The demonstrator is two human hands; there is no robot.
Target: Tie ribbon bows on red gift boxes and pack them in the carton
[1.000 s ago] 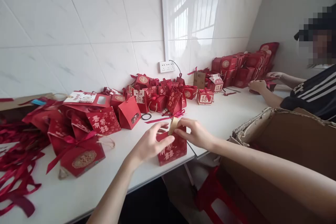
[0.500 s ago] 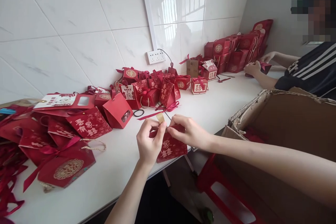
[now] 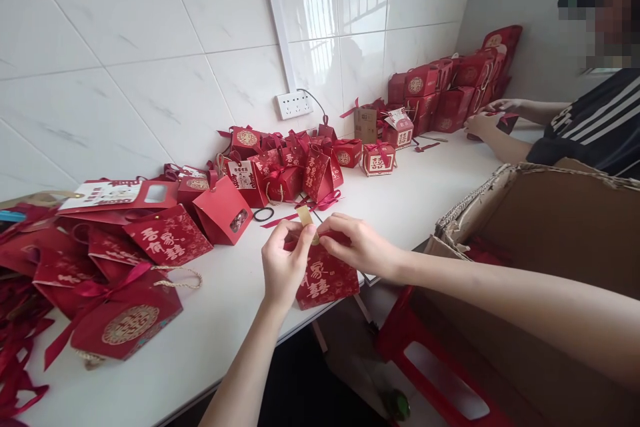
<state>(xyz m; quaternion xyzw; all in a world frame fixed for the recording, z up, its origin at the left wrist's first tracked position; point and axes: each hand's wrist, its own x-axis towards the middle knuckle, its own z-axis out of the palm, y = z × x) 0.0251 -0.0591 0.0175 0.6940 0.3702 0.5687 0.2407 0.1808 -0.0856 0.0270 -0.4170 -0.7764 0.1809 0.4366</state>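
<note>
At the table's front edge stands a red gift box (image 3: 327, 280) with gold lettering, its top between my two hands. My left hand (image 3: 287, 257) is closed, thumb and fingers pinching a short gold strip (image 3: 305, 215) over the top of the box. The strip's free end sticks up above my thumb. My right hand (image 3: 360, 243) is closed too, its fingertips pressed at the box's upper edge close to my left thumb. My fingers hide most of the box's top, so its closure cannot be made out.
Red gift boxes (image 3: 167, 237) crowd the white table (image 3: 240, 307) on the left and along the tiled wall. A black ring (image 3: 263, 214) lies beyond my hands. On the right stand a torn cardboard carton (image 3: 565, 213) and a red stool (image 3: 440, 373). A co-worker's hands (image 3: 487, 123) handle another box.
The gold strip now shows more of its length between my fingers. My right hand has shifted slightly upward and left. The co-worker's hands have moved a little around their box.
</note>
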